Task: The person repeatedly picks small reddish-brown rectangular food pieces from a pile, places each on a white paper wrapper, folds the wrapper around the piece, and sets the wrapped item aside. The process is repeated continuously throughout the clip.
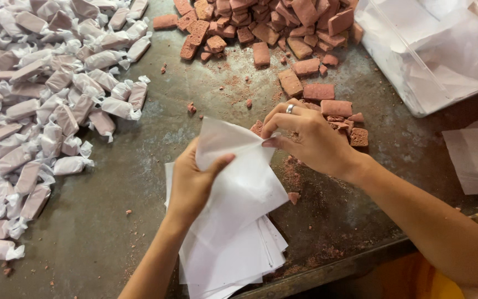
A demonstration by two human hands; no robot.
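- Head view: a thin white square paper sheet (233, 166) is being pinched between the left hand (190, 185) and the right hand (305, 138).
- It is being lifted above the white paper stack (233, 260).

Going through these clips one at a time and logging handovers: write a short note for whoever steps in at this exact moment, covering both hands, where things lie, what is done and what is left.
Left hand: thumb on the top sheet of the paper stack, lifting it.
Right hand: pinches that sheet's upper edge; a ring on one finger.
Pink blocks: unwrapped, heaped at the top centre, with a few loose beside the right hand and crumbs around them.
Wrapped pieces: a large pile on the left, ends twisted.
Clear tub at the top right holds more paper.
Done: many pieces wrapped.
Left: the heap of bare blocks; no block lies on the lifted sheet yet.
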